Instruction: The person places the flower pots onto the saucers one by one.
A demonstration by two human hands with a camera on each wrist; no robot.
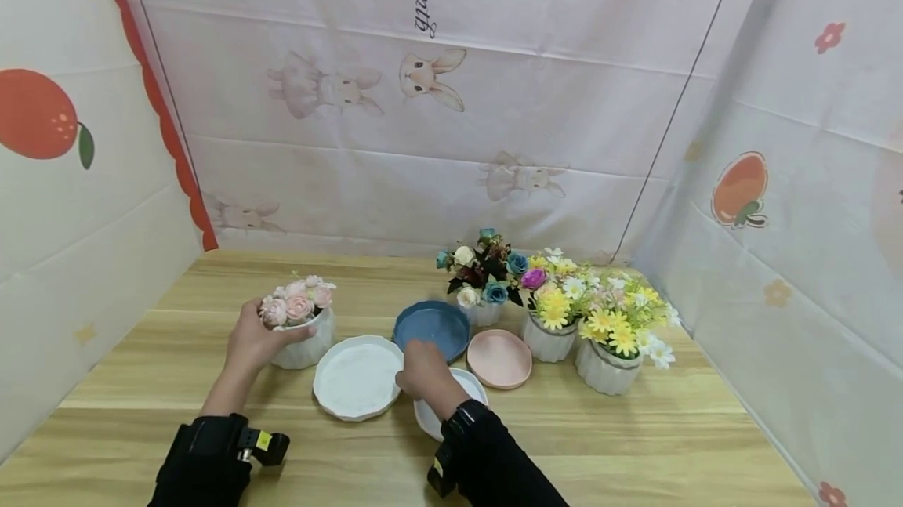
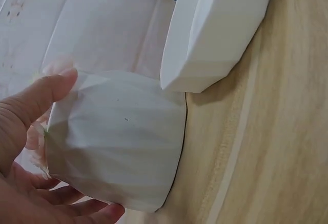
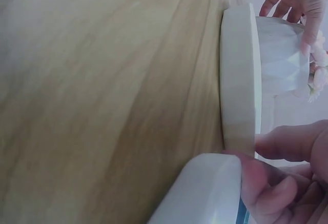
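Note:
My left hand (image 1: 252,341) grips a white ribbed flowerpot (image 1: 310,349) holding pink artificial flowers (image 1: 299,299), at the left of the table. In the left wrist view, the thumb lies at the rim of the pot and the other fingers reach along its far side. My right hand (image 1: 426,372) pinches the right edge of a round white plate (image 1: 356,378), which lies just right of the pot. Under the right wrist is a smaller white dish (image 1: 471,388), partly hidden by the hand and forearm.
Behind the right hand is a blue plate (image 1: 430,323), with a pink dish (image 1: 499,360) to its right. Three more potted flower arrangements, one with blue roses (image 1: 496,292) and two with yellow daisies (image 1: 553,309), line the right side. Printed cloth (image 1: 353,193) surrounds the wooden table (image 1: 339,464).

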